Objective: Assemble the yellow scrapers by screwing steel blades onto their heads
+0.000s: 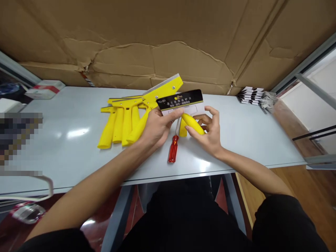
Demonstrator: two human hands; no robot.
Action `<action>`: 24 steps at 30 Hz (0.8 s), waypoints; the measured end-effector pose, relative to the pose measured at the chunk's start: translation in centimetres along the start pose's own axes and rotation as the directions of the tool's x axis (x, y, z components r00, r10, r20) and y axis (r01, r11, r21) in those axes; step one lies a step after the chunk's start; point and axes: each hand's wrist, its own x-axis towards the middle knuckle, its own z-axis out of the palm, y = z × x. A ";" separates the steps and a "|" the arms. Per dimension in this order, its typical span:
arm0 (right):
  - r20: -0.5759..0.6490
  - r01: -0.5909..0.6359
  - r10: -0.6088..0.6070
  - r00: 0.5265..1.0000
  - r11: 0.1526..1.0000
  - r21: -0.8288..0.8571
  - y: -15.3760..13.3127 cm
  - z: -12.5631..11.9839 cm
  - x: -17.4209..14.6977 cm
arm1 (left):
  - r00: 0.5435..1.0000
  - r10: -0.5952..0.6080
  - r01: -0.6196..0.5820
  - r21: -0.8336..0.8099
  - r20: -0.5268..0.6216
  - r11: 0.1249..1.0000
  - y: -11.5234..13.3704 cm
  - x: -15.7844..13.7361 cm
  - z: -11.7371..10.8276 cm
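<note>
My left hand (157, 127) pinches a black-and-white printed card (181, 101) by its lower left edge, thumb on the front. My right hand (208, 133) is closed around the yellow handle (194, 124) of a scraper whose top end meets the card; its head is hidden behind or inside the card. On the table below lies a screwdriver (173, 149) with a red handle, its shaft partly covered by the card. A yellow piece (183, 130) shows behind the shaft. Several yellow scrapers (127, 120) with metal blade edges lie in an overlapping group beside my left hand.
The white table (244, 140) backs onto a cardboard wall (162, 59). A stack of folded cards (250, 95) lies at the back right, beside a crumpled grey thing (269, 100). A white-and-red box (45, 89) sits at the back left. A white cable or tube (48, 182) curves at the front left.
</note>
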 end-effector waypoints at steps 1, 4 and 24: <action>-0.008 -0.031 0.031 0.999 0.999 0.017 0.0 0.2 -0.1 | 1.000 -0.020 0.020 0.007 0.018 1.000 -0.4 -0.3 0.2; -0.018 -0.084 0.085 0.996 0.994 0.064 0.1 0.4 0.0 | 0.997 -0.056 0.053 0.056 0.048 0.997 -1.0 -0.9 0.5; -0.190 -0.154 0.151 0.970 0.988 0.001 4.5 -11.1 7.5 | 0.939 0.213 -0.224 -0.010 -0.271 0.974 4.0 6.0 -7.6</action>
